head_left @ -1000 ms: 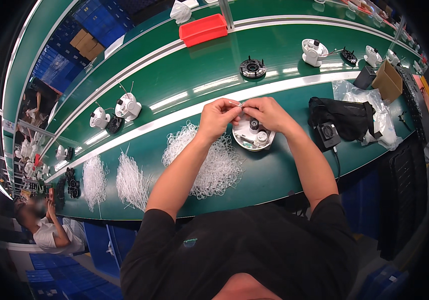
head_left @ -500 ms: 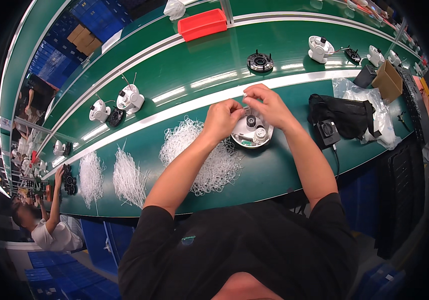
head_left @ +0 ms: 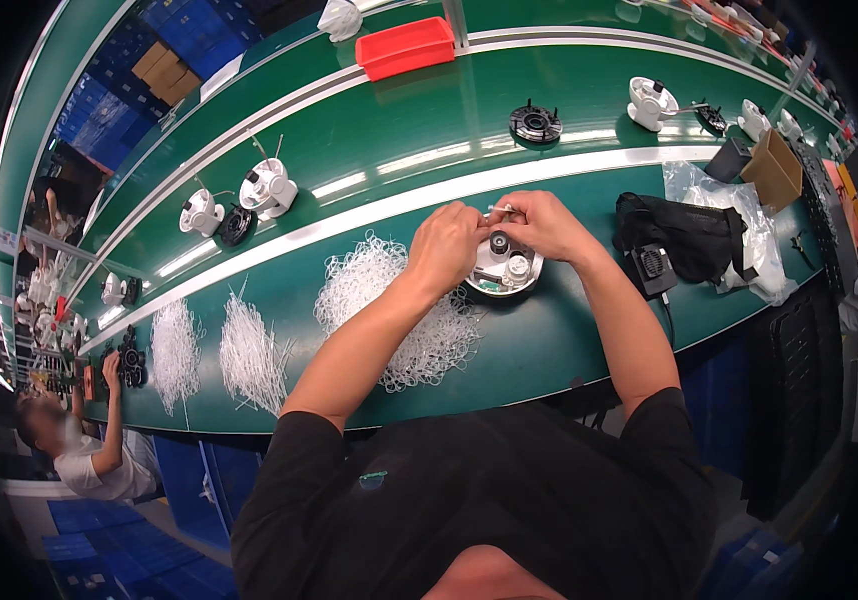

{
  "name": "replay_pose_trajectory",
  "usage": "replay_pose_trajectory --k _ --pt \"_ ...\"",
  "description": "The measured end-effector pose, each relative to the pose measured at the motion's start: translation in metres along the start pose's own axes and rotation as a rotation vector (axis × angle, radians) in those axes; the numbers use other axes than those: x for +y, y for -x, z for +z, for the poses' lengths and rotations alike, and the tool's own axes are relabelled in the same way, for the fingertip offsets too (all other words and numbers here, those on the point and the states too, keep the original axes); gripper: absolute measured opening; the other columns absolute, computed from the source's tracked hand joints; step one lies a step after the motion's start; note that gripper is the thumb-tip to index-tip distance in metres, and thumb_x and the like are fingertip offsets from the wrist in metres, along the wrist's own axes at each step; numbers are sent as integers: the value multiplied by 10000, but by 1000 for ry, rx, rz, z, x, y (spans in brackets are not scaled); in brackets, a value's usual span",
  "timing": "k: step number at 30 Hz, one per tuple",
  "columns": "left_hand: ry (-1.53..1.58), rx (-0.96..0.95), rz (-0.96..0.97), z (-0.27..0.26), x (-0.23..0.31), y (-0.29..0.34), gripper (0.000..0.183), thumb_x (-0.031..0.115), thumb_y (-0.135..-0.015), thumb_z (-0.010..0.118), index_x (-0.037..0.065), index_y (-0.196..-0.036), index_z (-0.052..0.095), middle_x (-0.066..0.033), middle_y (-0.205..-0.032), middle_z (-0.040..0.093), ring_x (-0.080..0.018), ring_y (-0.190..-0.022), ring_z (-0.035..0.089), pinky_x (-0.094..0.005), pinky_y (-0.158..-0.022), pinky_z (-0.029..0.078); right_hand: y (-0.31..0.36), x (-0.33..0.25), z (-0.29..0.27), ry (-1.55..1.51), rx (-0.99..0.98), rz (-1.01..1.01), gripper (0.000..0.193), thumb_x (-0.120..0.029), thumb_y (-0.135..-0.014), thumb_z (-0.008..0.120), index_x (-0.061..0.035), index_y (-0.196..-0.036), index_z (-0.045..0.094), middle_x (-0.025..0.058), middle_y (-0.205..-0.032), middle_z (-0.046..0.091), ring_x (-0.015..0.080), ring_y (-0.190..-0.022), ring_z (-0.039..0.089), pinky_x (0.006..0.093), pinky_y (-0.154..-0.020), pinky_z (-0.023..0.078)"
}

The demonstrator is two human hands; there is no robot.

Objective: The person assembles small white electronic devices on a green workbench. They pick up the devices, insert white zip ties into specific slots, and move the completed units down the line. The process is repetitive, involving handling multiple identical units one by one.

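A round white device housing (head_left: 505,285) lies on the bench in front of me, its inside showing a dark round knob-like part, a white round part and a small green board. My left hand (head_left: 447,246) is closed at its far left rim, the fingertips pinched together. Across from it my right hand (head_left: 541,224) is closed too, thumb and fingers meeting over the housing's far side. A small pale piece shows between the two sets of fingertips; its kind is hard to make out. Beside my left forearm spreads a heap of looped white plastic ties (head_left: 429,345).
Two more piles of thin white ties (head_left: 254,355) lie to the left. Beyond the white rail, a green conveyor carries white fan-like housings (head_left: 268,188) and a black round base (head_left: 536,123). A black cloth bag (head_left: 684,235) and a black adapter (head_left: 655,265) are at right. A co-worker sits far left.
Both hands have come closer together over the housing's far edge, the right one lower. Parts on the conveyor have shifted slightly rightward. The co-worker's arm has lowered.
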State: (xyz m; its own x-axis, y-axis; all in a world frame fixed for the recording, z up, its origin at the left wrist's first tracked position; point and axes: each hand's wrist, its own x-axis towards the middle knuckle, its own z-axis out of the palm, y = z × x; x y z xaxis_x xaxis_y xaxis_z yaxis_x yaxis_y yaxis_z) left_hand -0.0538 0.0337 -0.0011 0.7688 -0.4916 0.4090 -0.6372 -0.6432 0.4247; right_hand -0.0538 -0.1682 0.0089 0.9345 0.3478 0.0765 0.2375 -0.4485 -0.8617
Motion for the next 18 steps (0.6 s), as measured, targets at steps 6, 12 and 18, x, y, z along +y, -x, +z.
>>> replay_pose_trajectory --k 6,12,18 --pt "41 38 68 -4 -3 1 135 134 -841 702 14 -827 640 -169 -828 636 -372 -829 628 -464 -755 497 -6 -4 0 135 21 -72 203 -89 -757 711 -20 -949 711 93 -645 590 175 -566 527 315 -571 453" --pt "3 85 81 -4 -5 5 144 133 -833 698 25 -816 604 -154 -824 619 -357 -833 622 -461 -719 503 -6 -2 1 136 -11 -29 217 -55 -761 686 -17 -974 706 107 -693 619 182 -589 532 316 -585 459" --pt "-48 123 -31 -13 -15 -3 88 104 -851 639 26 -828 605 -144 -848 612 -355 -881 619 -449 -733 505 -6 -22 -13 315 -155 -38 154 -102 -783 693 -33 -920 696 133 -808 621 274 -720 603 381 -672 484"
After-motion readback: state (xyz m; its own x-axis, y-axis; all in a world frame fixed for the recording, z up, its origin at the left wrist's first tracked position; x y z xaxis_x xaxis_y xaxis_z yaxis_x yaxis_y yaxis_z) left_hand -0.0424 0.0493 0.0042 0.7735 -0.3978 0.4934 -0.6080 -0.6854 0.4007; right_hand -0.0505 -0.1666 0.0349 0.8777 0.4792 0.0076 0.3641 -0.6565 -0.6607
